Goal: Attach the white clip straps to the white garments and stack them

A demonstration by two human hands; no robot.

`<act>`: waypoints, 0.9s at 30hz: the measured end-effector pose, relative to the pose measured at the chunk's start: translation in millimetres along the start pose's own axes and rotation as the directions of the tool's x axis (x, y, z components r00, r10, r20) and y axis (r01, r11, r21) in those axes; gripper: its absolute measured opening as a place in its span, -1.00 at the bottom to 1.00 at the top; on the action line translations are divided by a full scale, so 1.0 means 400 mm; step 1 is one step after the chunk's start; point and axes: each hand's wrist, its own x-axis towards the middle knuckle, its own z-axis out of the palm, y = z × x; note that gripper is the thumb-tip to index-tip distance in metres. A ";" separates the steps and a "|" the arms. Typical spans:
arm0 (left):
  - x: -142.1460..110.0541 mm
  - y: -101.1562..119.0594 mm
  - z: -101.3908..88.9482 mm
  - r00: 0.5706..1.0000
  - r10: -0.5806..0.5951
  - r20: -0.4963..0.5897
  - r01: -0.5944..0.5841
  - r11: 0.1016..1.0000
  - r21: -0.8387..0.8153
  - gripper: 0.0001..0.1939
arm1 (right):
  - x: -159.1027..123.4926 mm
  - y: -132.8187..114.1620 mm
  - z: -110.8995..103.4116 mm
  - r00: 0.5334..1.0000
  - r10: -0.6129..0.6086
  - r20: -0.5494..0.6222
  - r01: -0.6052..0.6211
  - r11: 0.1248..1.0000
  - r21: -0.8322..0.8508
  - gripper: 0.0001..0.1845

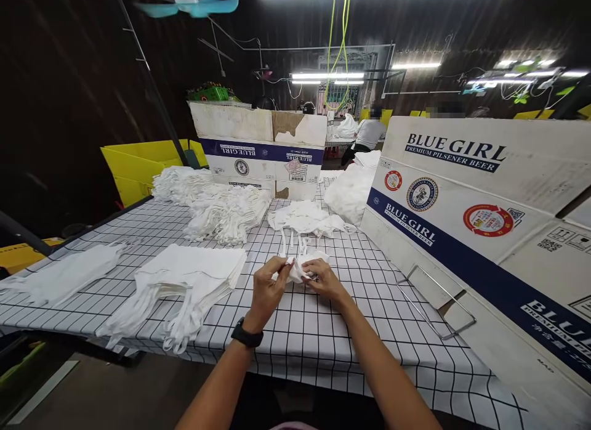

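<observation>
Near the middle of the table, my left hand (270,285) pinches the edge of a small white cloth garment (300,271). My right hand (325,279) grips the same garment from the other side, its fingers closed on the fabric. White straps stretch from the garment toward a loose heap of white garments (307,217) just beyond it. To the left of my hands lies a neat stack of white strapped garments (189,270), with straps hanging toward the front edge. A dark watch band is on my left wrist.
A checked cloth covers the table (323,331). Behind are more white piles (226,211) and an upright cardboard box panel (263,150). A large beer carton (462,220) with a metal wire frame (436,304) stands at right. Flat white pieces (69,273) lie far left. A person (369,134) sits far back.
</observation>
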 end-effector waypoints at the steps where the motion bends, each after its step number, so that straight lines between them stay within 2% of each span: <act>1: 0.003 0.008 -0.003 1.000 -0.007 -0.006 0.007 1.000 0.004 -0.81 | 0.000 -0.004 0.004 1.000 0.007 0.005 -0.007 1.000 0.011 -0.87; 6: 0.019 0.025 -0.029 0.984 -0.148 -0.096 0.142 0.988 -0.068 -0.73 | 0.003 -0.023 -0.016 0.994 0.097 -0.043 -0.092 0.989 0.115 -0.76; 8: 0.027 0.020 -0.040 0.974 -0.206 -0.095 0.193 0.973 -0.128 -0.70 | 0.003 -0.030 -0.034 0.987 0.146 -0.070 -0.132 0.976 0.173 -0.68; 11: 0.038 0.003 -0.053 0.960 -0.262 -0.096 0.244 0.955 -0.165 -0.67 | -0.003 -0.037 -0.059 0.970 0.227 -0.089 -0.199 0.947 0.251 -0.58; 15: 0.049 -0.052 -0.059 0.924 -0.332 -0.189 0.303 0.938 -0.167 -0.65 | -0.011 -0.023 -0.072 0.937 0.345 -0.058 -0.310 0.897 0.315 -0.53; 19: 0.034 -0.143 -0.055 0.903 -0.426 -0.052 0.406 0.887 -0.219 -0.77 | -0.008 0.016 -0.064 0.886 0.452 -0.101 -0.402 0.858 0.319 -0.54; 22: 0.004 -0.190 -0.050 0.876 -0.482 -0.015 0.472 0.863 -0.182 -0.76 | -0.006 0.030 -0.063 0.859 0.478 -0.182 -0.415 0.859 0.300 -0.54; 25: -0.017 -0.202 -0.046 0.868 -0.496 -0.004 0.487 0.853 -0.187 -0.75 | -0.007 0.018 -0.074 0.848 0.445 -0.287 -0.388 0.891 0.235 -0.57; 27: -0.019 -0.198 -0.044 0.872 -0.489 -0.018 0.474 0.853 -0.217 -0.74 | -0.009 0.002 -0.083 0.871 0.368 -0.325 -0.336 0.930 0.151 -0.66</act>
